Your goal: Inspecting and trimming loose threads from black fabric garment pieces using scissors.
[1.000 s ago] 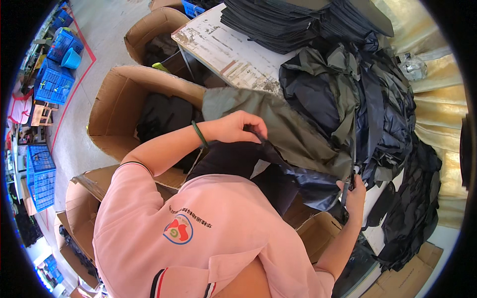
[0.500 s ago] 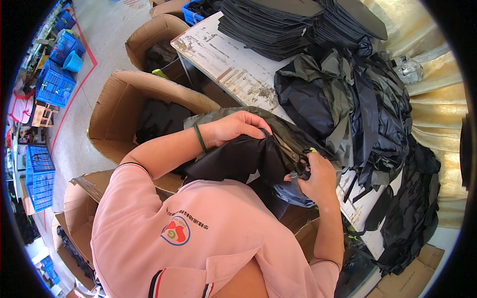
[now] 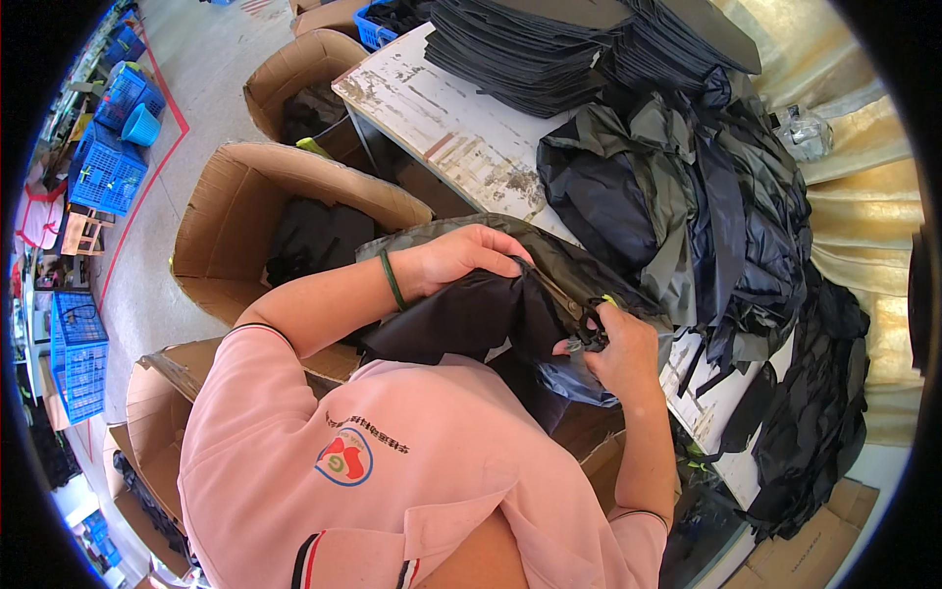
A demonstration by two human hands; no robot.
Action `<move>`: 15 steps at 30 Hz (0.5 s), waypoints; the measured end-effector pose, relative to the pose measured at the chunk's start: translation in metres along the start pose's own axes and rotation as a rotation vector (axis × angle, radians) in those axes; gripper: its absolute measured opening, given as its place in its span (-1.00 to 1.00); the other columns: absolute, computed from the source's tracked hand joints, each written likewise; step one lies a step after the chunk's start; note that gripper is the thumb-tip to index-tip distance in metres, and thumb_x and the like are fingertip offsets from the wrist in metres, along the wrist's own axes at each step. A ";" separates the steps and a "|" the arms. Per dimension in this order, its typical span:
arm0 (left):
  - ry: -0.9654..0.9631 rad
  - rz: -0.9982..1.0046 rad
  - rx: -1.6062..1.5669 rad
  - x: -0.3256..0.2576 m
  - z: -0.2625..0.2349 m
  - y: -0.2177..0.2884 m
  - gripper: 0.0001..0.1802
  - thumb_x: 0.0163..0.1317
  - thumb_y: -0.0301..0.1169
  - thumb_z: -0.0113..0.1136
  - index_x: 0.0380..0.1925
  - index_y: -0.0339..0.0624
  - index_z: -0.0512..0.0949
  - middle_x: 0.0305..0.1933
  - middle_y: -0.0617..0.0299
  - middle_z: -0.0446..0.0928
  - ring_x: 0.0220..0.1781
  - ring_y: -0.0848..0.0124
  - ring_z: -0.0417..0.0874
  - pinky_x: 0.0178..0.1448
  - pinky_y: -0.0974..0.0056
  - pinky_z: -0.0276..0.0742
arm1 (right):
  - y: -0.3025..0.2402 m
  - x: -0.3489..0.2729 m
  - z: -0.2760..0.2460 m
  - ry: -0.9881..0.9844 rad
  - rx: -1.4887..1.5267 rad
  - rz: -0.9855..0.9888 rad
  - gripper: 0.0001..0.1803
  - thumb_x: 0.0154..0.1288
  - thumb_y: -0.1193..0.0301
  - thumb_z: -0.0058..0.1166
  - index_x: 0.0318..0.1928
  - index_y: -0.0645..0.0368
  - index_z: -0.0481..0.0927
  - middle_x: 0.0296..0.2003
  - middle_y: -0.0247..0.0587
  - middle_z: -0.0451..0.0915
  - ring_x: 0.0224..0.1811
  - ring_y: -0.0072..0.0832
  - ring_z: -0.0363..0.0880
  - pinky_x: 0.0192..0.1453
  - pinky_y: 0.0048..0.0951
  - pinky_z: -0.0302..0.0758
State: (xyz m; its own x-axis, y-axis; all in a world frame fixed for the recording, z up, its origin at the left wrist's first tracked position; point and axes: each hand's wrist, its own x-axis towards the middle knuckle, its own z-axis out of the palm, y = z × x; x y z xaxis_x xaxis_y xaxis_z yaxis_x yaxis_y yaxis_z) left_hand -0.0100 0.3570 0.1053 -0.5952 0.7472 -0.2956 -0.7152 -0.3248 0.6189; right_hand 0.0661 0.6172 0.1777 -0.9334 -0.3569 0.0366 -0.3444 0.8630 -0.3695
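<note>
Dark bag (image 3: 491, 314) sits at my chest, table edge, long axis running 10-to-4 o'clock. Left hand (image 3: 466, 257) lies curled over its top fabric at the 10 end, fingers together, pressing down. Right hand (image 3: 618, 348) at the 4 end, fingertips pinched on a black strap loop (image 3: 591, 329), so right is nearer the hardware. Heap of dark jackets (image 3: 687, 206) at 2 o'clock, flat black stack (image 3: 549, 44) at 12. Open cardboard box (image 3: 245, 206) at 9, second box (image 3: 294, 79) at 11, blue crates (image 3: 108, 167) far left. Shirt has a round red-green badge (image 3: 343, 459).
</note>
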 end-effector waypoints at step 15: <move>0.738 0.858 0.586 -0.090 -0.088 0.190 -0.66 0.14 -0.36 0.17 -0.06 -0.19 0.60 -0.12 0.26 0.60 0.04 0.42 0.51 0.21 0.30 0.32 | 0.048 -0.027 -0.022 0.337 0.395 0.375 -0.72 -0.02 0.62 0.29 -0.36 0.25 0.41 -0.56 -0.31 0.48 -0.49 -0.57 0.45 -0.39 -0.48 0.42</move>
State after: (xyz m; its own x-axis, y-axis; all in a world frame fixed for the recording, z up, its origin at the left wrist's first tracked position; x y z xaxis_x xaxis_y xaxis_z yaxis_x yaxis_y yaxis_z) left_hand -0.1242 0.1769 0.1852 -0.9809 -0.1342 0.1411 0.1547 -0.0971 0.9832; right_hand 0.0729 0.6763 0.1799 -0.9858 0.1315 0.1042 0.0150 0.6876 -0.7260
